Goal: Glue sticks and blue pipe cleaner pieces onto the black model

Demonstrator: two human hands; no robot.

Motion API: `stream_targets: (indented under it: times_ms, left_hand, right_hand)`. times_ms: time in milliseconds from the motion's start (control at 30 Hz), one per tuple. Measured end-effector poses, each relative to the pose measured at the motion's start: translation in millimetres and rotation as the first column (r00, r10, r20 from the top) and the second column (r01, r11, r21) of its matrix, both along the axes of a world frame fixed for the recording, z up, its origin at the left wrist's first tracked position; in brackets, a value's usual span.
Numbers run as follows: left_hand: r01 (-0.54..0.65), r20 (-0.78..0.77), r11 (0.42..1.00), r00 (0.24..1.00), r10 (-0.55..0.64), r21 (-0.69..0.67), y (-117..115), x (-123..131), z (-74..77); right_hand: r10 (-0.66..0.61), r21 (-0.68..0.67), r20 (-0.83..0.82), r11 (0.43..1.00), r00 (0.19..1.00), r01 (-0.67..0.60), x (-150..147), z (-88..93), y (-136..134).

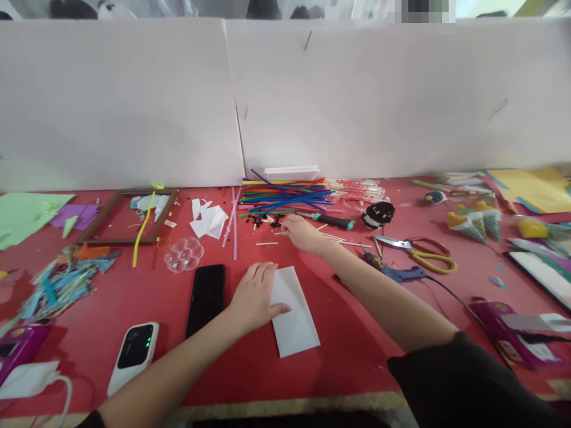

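Note:
A folded white paper [298, 315] lies flat on the red table. My left hand [253, 297] rests on its left edge, thumb spread out over the paper and fingers slightly bent along the upper left corner. Farther forward, my right hand [301, 233] reaches down to small black bits [267, 221] and thin wooden sticks [267, 243] scattered there. Its fingertips are drawn together; what is between them, if anything, is too small to make out. Just beyond the right hand lies a utility knife [332, 220] with a dark and teal handle.
Coloured pipe cleaners [285, 196] lie against the white partition [134, 101]. Scissors [428, 254] and a blue glue gun [401, 273] with a cord lie right. A black phone [206, 300], a white device [134, 353], a brown frame [104, 242] and paper scraps [209, 221] lie left.

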State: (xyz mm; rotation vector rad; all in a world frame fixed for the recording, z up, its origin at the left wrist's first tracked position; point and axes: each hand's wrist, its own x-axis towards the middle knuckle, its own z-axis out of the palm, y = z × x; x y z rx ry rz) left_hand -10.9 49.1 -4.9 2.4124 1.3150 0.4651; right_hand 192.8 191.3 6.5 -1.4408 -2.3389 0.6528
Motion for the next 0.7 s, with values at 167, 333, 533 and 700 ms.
stream_targets:
  times_ms: [167,333,533,700]
  left_hand:
    - [0.028,0.045,0.998,0.999,-0.026,-0.052,-3.1,-0.7,-5.8]
    - [0.035,0.159,0.989,0.987,-0.012,-0.141,-4.2,-1.2,-5.0]
    - [-0.096,0.452,0.972,0.872,0.186,-0.214,-15.1,1.9,-6.7]
    - [-0.135,0.641,0.942,0.702,0.310,-0.308,-12.3,5.1,-8.5]
  right_hand:
    - [-0.146,-0.026,-0.256,0.989,0.955,0.145,9.8,-0.4,-51.0]
    - [-0.275,-0.142,-0.494,0.961,0.824,0.236,13.9,-25.4,-78.7]
    - [-0.227,-0.122,-0.632,0.973,0.741,0.194,7.0,-33.9,-99.7]
    - [-0.041,0.064,-0.604,0.993,0.796,0.099,-0.1,-25.9,-117.5]
